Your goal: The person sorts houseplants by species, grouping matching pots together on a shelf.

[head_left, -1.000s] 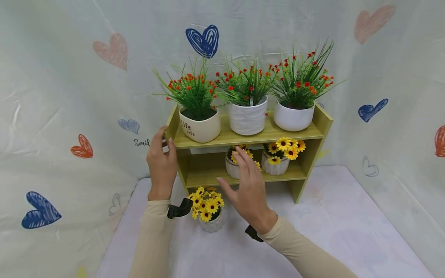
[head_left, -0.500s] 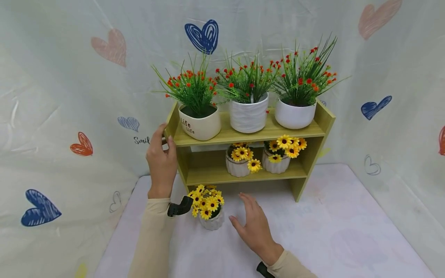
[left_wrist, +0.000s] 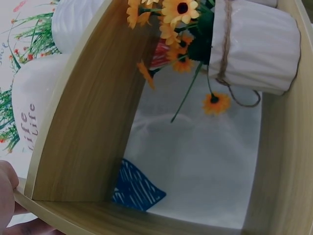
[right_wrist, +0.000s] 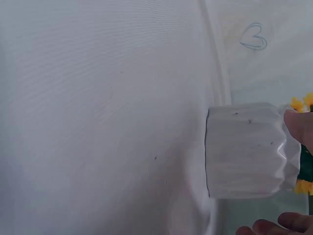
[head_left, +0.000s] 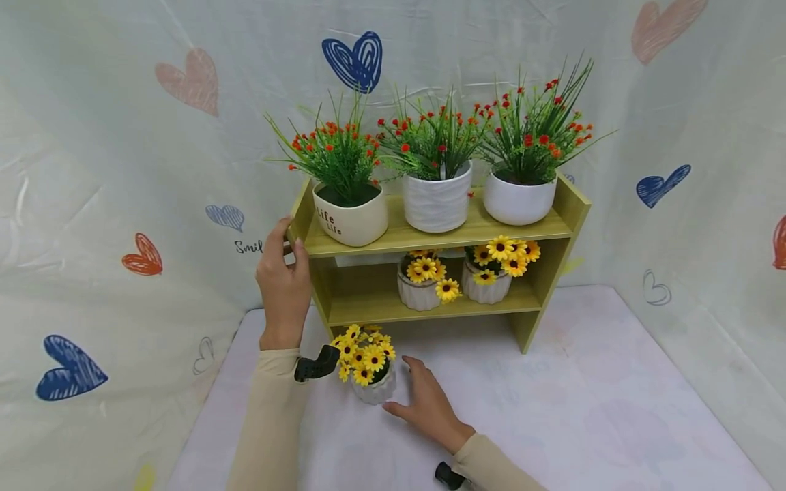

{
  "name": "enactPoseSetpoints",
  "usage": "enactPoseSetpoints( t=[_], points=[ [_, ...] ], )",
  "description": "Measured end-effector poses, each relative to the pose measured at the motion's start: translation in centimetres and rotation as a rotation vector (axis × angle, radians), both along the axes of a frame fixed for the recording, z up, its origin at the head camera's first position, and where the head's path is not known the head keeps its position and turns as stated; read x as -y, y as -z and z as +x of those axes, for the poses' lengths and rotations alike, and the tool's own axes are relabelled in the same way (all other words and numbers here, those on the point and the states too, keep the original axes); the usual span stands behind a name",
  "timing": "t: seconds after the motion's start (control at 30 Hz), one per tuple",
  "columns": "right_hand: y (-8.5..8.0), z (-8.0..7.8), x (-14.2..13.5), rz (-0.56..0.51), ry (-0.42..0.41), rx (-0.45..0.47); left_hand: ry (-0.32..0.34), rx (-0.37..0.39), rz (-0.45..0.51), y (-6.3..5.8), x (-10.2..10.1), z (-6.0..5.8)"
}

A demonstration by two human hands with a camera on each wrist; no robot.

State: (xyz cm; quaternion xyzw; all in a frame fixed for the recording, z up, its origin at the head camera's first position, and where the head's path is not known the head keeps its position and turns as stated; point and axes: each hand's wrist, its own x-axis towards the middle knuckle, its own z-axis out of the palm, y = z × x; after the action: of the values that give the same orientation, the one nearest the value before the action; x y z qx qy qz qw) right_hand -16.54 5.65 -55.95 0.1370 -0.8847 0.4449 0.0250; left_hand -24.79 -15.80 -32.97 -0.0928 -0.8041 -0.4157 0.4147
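Note:
A wooden two-tier shelf stands on the table. My left hand grips its left side panel near the top board; in the left wrist view, thumb and fingers lie on either side of the panel edge. On the table before the shelf's left leg sits a small ribbed white flowerpot with yellow daisy-like flowers. Just right of this pot is my right hand, thumb and fingers spread apart. The right wrist view has the pot between the thumb and the fingertips, and contact cannot be made out.
Along the top board stand three white or cream pots of red-flowered grass. Two small yellow-flowered pots occupy the lower board, at its middle and right. A heart-printed curtain hangs behind and beside the table.
My right hand has come down from in front of the lower board, then moved left to the flowerpot on the table. My left hand stays on the side panel.

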Motion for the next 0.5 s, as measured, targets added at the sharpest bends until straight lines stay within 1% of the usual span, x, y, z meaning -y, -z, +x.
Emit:
enactPoseSetpoints(
  t=[0.17,0.33,0.5],
  points=[
    [0.4,-0.8,0.9,-0.055,-0.036,0.023,0.019,0.011,-0.002,-0.2,-0.1,0.0],
    [0.7,-1.2,2.0,-0.074,-0.064,0.040,0.011,0.018,-0.003,-0.1,0.1,0.2],
    [0.8,-1.7,2.8,-0.108,-0.061,0.061,0.014,0.025,-0.007,-0.1,0.2,0.1]
  ],
)
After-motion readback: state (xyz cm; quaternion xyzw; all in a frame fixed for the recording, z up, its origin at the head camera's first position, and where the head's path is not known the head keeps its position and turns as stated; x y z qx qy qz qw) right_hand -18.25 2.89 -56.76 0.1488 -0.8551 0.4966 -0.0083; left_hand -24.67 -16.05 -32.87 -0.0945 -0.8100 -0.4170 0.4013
